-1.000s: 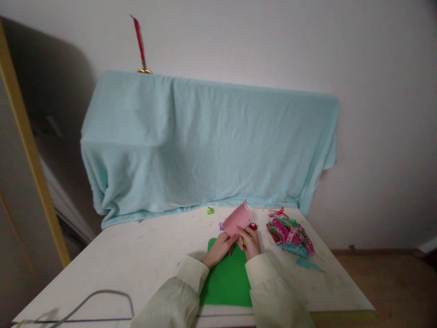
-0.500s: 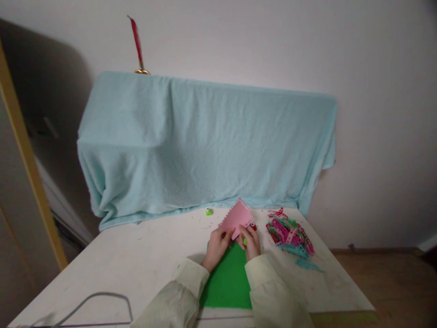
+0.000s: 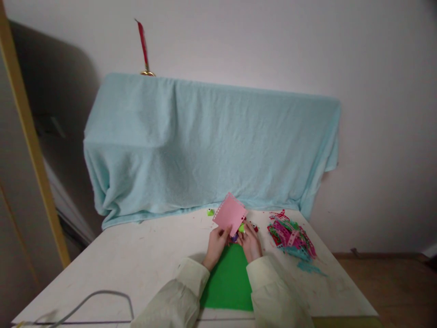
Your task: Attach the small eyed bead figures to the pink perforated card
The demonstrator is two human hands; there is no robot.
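A pale blue cloth (image 3: 211, 146) drapes a bulky object at the rear of the scene, and its lower hem rests on the far edge of the desk (image 3: 143, 259). The desk is white and lightly marked with stains. A green sheet (image 3: 228, 282) lies flat on the desk directly in front of the person, between the two cream sleeves (image 3: 177, 296), with its far end reaching under the hands.

To the right of the hands, well apart from the green sheet, a heap of punched paper strips (image 3: 290, 234) in pink, green, red and teal lies on the desk. A grey cable (image 3: 99, 298) curves across the near left corner of the desk.

The pink paper (image 3: 230, 214) is a small square sheet with a perforated, scalloped border. It is held tilted above the desk, over the far end of the green sheet, with one corner pointing up. The left hand (image 3: 216, 243) pinches its lower left edge between thumb and fingers. The right hand (image 3: 251, 243) is closed around a small punch tool (image 3: 241, 228), green in colour, at the lower right edge of the pink paper; the grip detail is too small to resolve. The two hands sit close together, just beneath the paper.

A small green object (image 3: 210, 212) rests on the desk just left of the pink paper, near the cloth hem. A small red object (image 3: 254, 226) lies just right of the right hand.
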